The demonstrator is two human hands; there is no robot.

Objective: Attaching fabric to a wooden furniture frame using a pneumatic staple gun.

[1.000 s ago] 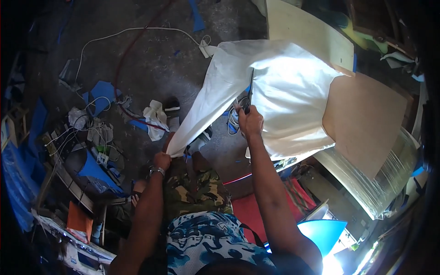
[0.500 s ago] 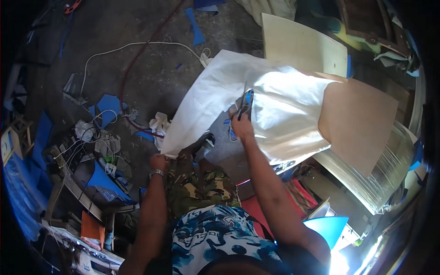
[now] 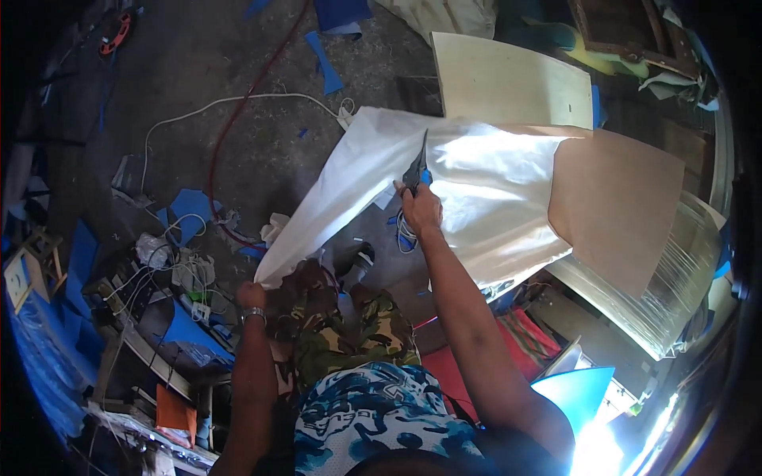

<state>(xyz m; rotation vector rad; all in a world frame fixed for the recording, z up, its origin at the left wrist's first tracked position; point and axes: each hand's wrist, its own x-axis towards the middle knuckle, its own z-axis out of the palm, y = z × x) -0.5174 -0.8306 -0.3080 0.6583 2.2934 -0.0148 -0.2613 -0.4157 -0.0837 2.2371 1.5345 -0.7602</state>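
Note:
A sheet of white fabric (image 3: pixel 496 210) lies over a board and is partly cut, with a long strip (image 3: pixel 325 190) angling off to the left. My left hand (image 3: pixel 252 295), with a metal-banded watch (image 3: pixel 252 315) on its wrist, is closed on the strip's near end and holds it stretched. My right hand (image 3: pixel 422 208) grips a pair of dark scissors (image 3: pixel 416 169). Their blades point away from me, close together, at the inner corner where strip and sheet meet. The handles are mostly hidden by my fingers.
A brown board (image 3: pixel 619 206) overlaps the fabric's right side; a pale panel (image 3: pixel 512 83) lies beyond. A white cable (image 3: pixel 230 99) and dark red hose (image 3: pixel 226 135) cross the floor. Blue scraps (image 3: pixel 190 214) and tangled wires lie left. A plastic-wrapped panel (image 3: pixel 675 278) is at right.
My left hand has moved left and slightly nearer, drawing the strip straighter. The scissors have swung more upright, and their blades now look closer together. The whole view has shifted a little.

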